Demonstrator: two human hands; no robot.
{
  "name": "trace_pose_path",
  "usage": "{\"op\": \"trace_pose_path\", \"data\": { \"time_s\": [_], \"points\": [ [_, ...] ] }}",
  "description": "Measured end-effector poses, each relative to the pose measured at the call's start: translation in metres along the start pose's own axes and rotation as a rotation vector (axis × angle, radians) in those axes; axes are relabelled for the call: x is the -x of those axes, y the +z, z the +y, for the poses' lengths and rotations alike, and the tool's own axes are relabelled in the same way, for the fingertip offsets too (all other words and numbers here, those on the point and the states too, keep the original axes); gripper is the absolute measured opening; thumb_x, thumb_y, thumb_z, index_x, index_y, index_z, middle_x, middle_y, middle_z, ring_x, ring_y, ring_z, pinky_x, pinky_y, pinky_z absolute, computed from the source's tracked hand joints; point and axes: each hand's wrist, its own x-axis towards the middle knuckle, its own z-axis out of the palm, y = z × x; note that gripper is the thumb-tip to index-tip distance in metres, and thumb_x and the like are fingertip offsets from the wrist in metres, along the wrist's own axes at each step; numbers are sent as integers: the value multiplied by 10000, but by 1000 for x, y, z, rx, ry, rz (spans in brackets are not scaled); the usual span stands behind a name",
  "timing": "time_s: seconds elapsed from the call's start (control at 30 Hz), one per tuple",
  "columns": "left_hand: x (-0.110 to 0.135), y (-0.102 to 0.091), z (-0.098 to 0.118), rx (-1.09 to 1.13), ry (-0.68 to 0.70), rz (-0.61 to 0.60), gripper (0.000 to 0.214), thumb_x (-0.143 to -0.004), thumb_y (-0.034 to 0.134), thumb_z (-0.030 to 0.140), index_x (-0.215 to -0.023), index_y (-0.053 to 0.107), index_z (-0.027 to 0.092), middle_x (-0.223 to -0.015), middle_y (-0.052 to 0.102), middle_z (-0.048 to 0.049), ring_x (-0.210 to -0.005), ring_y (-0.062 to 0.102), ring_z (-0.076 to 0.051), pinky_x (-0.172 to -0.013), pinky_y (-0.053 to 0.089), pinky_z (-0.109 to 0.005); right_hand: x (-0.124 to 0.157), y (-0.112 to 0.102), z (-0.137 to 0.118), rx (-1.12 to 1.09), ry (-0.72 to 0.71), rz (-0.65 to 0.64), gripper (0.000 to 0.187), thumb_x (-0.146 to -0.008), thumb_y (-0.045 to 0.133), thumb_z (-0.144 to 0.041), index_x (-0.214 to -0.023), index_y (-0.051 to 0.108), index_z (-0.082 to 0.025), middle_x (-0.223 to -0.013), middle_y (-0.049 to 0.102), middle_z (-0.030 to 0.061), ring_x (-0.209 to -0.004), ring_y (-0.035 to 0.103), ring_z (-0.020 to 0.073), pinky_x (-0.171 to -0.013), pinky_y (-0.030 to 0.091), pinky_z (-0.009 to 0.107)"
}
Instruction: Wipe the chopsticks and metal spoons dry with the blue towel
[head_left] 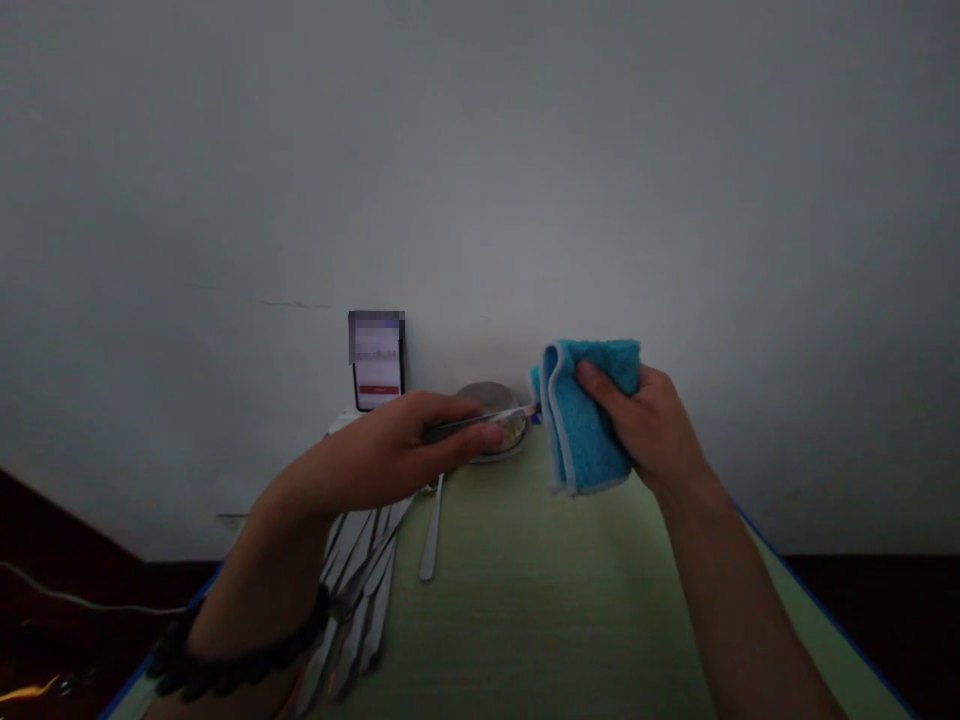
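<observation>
Pinched between the digits of the left hand point(409, 445), a slim metal utensil point(514, 413) points rightward above the table, its far end at the edge of a blue cloth point(596, 450); whether that end goes into the folds, I cannot tell. The right hand point(649, 420) is closed on the cloth, thumb pressed on the near face, the folded layers hanging down with a pale border along their edge. Behind the utensil sits a round dish point(496, 458), partly hidden by the left hand. Below that hand, one piece of cutlery point(430, 545) lies by itself, just beside a loose heap of cutlery point(379, 590) on the green table point(540, 610). A phone point(379, 365) with a lit screen stands near the pale wall point(480, 180). Dark beads point(247, 665) circle the left wrist.
</observation>
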Motion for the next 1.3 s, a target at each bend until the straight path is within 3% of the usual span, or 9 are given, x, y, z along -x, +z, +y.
{"op": "trace_pose_path", "data": {
  "time_s": [0.27,0.37,0.5,0.6,0.73,0.83,0.9,1.1,1.3],
  "points": [
    [-2,7,7,105,69,20,369,-895,338,421,-719,521,153,-571,387,56,-511,364,-67,-475,288,-182,5,33,-5,-284,68,428,443,-729,462,-605,-667,548,-175,-567,512,-11,-496,470,103,-473,410,232],
    [-3,5,7,75,79,57,377,-894,349,407,-665,506,152,-548,351,60,-493,342,-63,-470,277,-184,9,49,-3,-394,80,443,444,-753,436,-586,-769,577,-165,-652,580,11,-566,534,119,-517,443,236],
    [-2,-1,4,20,70,103,364,-890,361,390,-691,551,152,-560,412,54,-503,368,-64,-486,297,-180,7,57,9,-352,31,330,452,-761,461,-539,-1017,551,-178,-942,646,67,-800,611,169,-672,485,293],
    [-1,-3,1,-22,32,141,362,-874,392,403,-675,559,150,-519,413,56,-475,358,-64,-462,286,-182,3,43,15,-256,-6,212,461,-728,551,-492,-1088,522,-205,-1019,642,66,-881,608,179,-749,483,319],
    [3,-5,-4,-37,-12,103,376,-850,422,446,-672,574,152,-501,382,52,-458,341,-67,-416,236,-191,2,2,8,-88,34,-241,366,-711,615,-427,-1008,578,-216,-943,668,37,-800,622,176,-704,495,319],
    [6,-6,-7,-15,-25,-5,396,-840,429,469,-646,564,152,-497,327,55,-445,307,-65,-394,203,-195,5,-16,-4,199,-10,-723,297,-719,627,-378,-972,620,-220,-914,674,13,-801,614,167,-711,474,290],
    [8,-8,-9,-18,-38,-47,402,-832,441,475,-616,541,151,-495,314,57,-440,295,-61,-388,196,-192,7,-16,-10,294,-85,-839,261,-755,592,-355,-983,624,-232,-920,668,-3,-800,603,149,-710,457,264],
    [12,-10,-11,-55,-50,-38,391,-832,453,470,-619,530,151,-503,335,56,-446,308,-57,-391,209,-183,8,-3,-16,370,-154,-841,248,-789,538,-393,-936,636,-220,-874,663,-6,-756,583,130,-667,434,235],
    [11,-10,-6,-74,-2,-98,406,-863,397,458,-614,502,154,-508,344,57,-448,328,-60,-402,230,-185,9,-8,-17,425,-116,-768,286,-754,556,-457,-858,659,-211,-738,656,-12,-655,564,117,-580,410,216]
  ]
}}
